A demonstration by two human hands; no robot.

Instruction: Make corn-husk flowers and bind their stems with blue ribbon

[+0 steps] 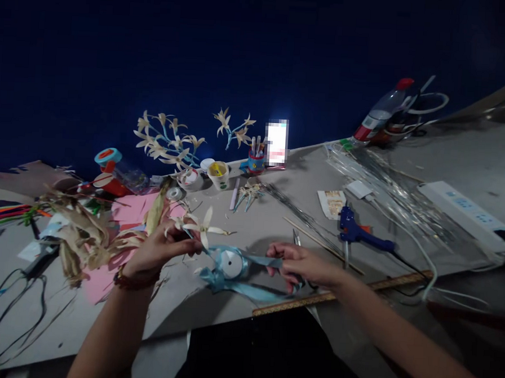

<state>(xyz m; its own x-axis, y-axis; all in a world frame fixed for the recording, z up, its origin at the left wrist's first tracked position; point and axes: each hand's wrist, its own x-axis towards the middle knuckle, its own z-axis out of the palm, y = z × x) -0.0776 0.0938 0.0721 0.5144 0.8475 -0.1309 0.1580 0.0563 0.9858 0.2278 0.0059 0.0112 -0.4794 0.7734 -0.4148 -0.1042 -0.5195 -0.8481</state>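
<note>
My left hand (158, 252) is closed around the stem of a pale corn-husk flower (202, 227), held just above the table. A light blue ribbon (249, 260) runs from that stem to my right hand (301, 265), which pinches the ribbon's other end. A ribbon spool (230, 264) lies on the table between my hands, with loose blue ribbon (251, 290) curling below it. Scissors (295, 237) lie just behind my right hand.
A blue glue gun (358, 233) lies right of my hands, a wooden ruler (344, 294) along the table edge. Dried husks (78, 233), pink paper (128, 208), cups (218, 175), a flower branch (166, 142), a power strip (463, 211) and clear wrapping (388, 185) crowd the table.
</note>
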